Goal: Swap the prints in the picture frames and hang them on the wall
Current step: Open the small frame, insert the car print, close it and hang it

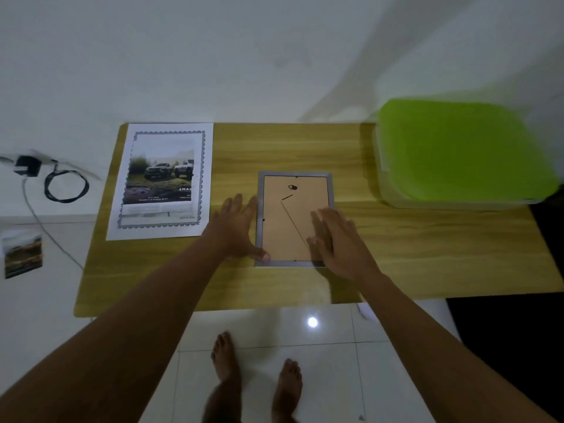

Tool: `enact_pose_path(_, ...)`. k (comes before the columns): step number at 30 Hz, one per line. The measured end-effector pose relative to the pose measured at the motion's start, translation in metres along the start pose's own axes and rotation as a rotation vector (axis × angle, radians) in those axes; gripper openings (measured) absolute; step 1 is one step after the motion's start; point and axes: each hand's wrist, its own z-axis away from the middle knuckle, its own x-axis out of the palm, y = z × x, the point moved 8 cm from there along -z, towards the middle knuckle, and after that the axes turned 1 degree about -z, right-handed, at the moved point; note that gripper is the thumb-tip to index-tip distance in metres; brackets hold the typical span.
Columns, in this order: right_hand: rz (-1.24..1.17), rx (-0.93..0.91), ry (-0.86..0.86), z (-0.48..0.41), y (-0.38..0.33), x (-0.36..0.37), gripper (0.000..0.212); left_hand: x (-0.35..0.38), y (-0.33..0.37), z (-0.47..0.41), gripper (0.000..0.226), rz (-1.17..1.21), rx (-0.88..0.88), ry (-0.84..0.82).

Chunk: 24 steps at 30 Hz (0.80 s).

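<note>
Gently — with frame [294,174] face-down straight ahead, print [161,181] at its nine o'clock — brace the left edge with the open left hand [235,227], press the backing [287,221] evenly under the flat right hand [338,239], gripping nothing

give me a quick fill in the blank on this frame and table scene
The picture frame lies face ____ on the table.
The print of two trucks lies ____ of the frame.
The box at the table's right end has a ____ lid.
Missing words: down; left; green
</note>
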Motion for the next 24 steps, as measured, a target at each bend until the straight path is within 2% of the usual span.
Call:
enact_pose_path(3,0.085,0.148,-0.071,-0.025,0.018,-0.007,0.063,-0.001,0.002,-0.010,0.152,-0.052,0.038,-0.057)
enact_pose_path(6,0.129,0.180,-0.165,-0.036,0.024,-0.006,0.058,0.006,0.006,-0.012,0.152,-0.076,0.085,-0.142)
enact_pose_path(13,0.159,0.138,-0.063,-0.047,0.021,-0.013,0.045,0.012,0.004,-0.014,0.151,-0.080,0.073,-0.116)
enact_pose_path(24,0.082,0.143,-0.048,-0.053,0.032,-0.003,0.056,0.008,0.008,-0.015,0.153,-0.033,0.013,-0.155)
